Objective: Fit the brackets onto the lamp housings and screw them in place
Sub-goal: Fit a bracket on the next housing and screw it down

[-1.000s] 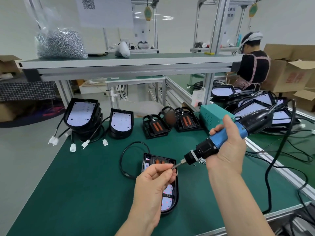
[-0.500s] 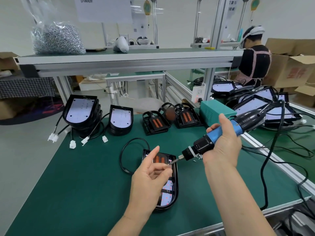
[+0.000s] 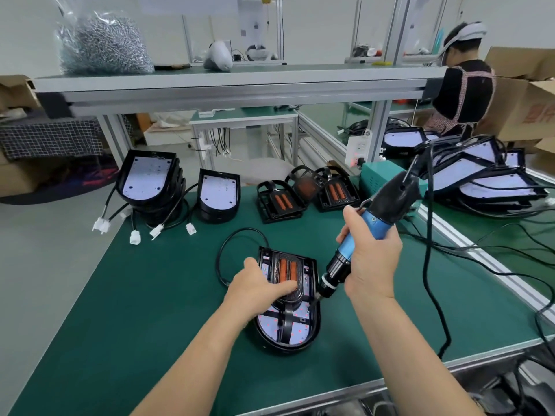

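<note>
A lamp housing [image 3: 288,325] lies mid-desk [image 3: 150,310]; stacked housings [image 3: 150,181] behind left, spare brackets [image 3: 279,202] behind, screw bag [image 3: 102,46] on the shelf [image 3: 240,85].

Hardly any legible writing at this workstation

Nothing can be read with certainty. The brown cardboard box [image 3: 531,115] at the far right carries large red printed characters on its side, but the frame edge cuts them off and they are too blurred to make out. The blue-barrelled electric screwdriver [image 3: 379,228] bears a small round emblem [image 3: 373,219] near the top of the blue section; its lettering, if it has any, is too small to tell. A white paper sheet [image 3: 255,27] hanging on the aluminium frame at the back shows a small dark square mark, and that cannot be read either.
</note>
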Available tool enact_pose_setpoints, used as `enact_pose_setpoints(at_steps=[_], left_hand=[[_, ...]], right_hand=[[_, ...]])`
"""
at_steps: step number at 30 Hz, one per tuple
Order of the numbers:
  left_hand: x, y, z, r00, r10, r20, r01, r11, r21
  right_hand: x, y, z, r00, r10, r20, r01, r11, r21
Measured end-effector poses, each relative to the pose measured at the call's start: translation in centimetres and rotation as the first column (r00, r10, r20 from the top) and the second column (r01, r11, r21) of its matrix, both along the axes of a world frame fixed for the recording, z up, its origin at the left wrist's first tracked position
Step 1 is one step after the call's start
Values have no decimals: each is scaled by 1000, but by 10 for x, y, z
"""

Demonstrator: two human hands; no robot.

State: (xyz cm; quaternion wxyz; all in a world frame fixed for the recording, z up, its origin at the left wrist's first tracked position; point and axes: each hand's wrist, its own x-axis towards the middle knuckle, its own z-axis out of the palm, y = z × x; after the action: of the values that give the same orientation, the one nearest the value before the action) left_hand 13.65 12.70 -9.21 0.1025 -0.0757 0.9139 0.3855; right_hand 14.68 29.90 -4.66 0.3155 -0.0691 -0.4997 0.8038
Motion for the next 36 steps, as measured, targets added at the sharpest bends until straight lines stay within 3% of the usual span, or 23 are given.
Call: enact_pose_setpoints(at_steps=[7, 36], left_hand=[[2, 0, -4, 999, 26, -23, -23, 990, 137], [2, 0, -14, 996, 52, -75, -33, 973, 229]], right_hand=[[-3, -6, -10, 1000, 26, 6, -26, 1000, 12], [5, -13, -13, 987, 159, 12, -160, 981, 114]])
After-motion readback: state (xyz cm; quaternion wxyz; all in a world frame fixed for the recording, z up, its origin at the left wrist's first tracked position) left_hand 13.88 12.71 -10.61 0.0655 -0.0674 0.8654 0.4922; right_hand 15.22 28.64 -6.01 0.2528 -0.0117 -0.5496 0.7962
